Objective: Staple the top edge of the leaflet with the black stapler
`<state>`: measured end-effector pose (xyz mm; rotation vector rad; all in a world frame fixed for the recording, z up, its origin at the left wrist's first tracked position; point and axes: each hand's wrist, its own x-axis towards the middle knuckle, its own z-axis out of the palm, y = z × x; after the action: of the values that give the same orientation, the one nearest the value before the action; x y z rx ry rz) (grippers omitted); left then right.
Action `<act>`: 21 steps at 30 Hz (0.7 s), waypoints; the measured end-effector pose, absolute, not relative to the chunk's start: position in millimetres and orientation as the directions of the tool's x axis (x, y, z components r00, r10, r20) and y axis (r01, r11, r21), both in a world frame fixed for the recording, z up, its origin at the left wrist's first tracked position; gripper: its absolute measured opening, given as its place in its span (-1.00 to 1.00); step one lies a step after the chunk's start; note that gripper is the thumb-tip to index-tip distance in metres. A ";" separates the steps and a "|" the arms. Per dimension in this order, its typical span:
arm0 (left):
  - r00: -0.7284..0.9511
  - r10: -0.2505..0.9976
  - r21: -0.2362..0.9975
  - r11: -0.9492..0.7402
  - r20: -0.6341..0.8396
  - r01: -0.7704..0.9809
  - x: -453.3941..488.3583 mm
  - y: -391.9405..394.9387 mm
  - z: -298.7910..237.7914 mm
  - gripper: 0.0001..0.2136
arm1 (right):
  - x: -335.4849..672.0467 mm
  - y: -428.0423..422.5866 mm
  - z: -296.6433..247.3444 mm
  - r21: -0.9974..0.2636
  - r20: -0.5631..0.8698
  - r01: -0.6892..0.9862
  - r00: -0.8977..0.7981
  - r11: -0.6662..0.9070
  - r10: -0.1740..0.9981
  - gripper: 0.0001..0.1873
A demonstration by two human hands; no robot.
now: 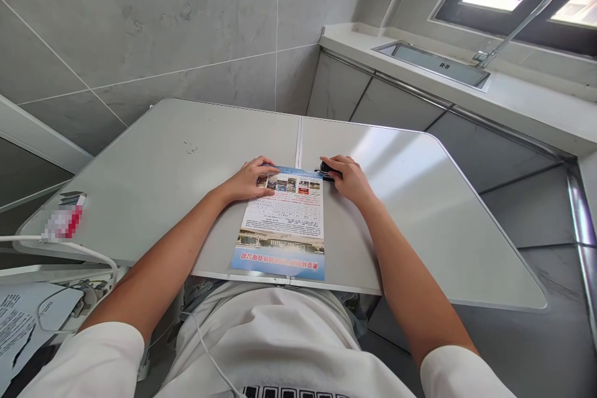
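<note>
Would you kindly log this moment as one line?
left hand pressing flyer top edge | right hand over small black object at flyer corner | flyer flat on table

Directions are read from the flyer [284,224], with 12 o'clock pointing away from the person.

- 11 o'clock: the left hand [249,179] lies flat on the flyer's top edge.
- 1 o'clock: the right hand [349,179] curls over a small black object [325,169] touching the flyer's top right corner.
- 12 o'clock: a narrow gap separates the hands. Beyond it the table [186,161] offers open surface up to the tiled wall [163,25].
- 3 o'clock: open surface to the table's rounded edge. The counter [513,99] stands well apart.
- 9 o'clock: open surface up to a small carton [65,219] and a white cable [69,247] at the table's left edge.
- 6 o'clock: the person's torso blocks passage.
</note>
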<state>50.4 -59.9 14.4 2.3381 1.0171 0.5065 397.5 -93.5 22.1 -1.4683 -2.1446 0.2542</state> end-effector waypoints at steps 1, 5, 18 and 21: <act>0.645 0.754 0.603 -0.573 0.123 0.555 50.4 -59.6 14.2 -0.45 | 397.1 -93.4 22.2 -0.428 0.311 0.815 -0.272 0.389 0.911 -0.41; 0.643 0.756 0.597 -0.573 0.120 0.562 49.8 -58.8 12.8 -0.44 | 395.5 -93.0 22.8 -0.393 0.294 0.838 -0.275 0.378 0.916 -0.40; 0.641 0.759 0.605 -0.563 0.110 0.563 50.4 -59.0 13.6 -0.45 | 397.3 -90.8 21.6 -0.410 0.300 0.820 -0.292 0.398 0.908 -0.44; 0.642 0.759 0.606 -0.562 0.107 0.563 50.2 -58.2 12.7 -0.45 | 397.9 -89.8 21.2 -0.420 0.292 0.818 -0.289 0.394 0.912 -0.42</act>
<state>50.2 -58.2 12.7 2.3304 1.0299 0.4888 397.9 -89.8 21.2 -1.4786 -2.1730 0.2580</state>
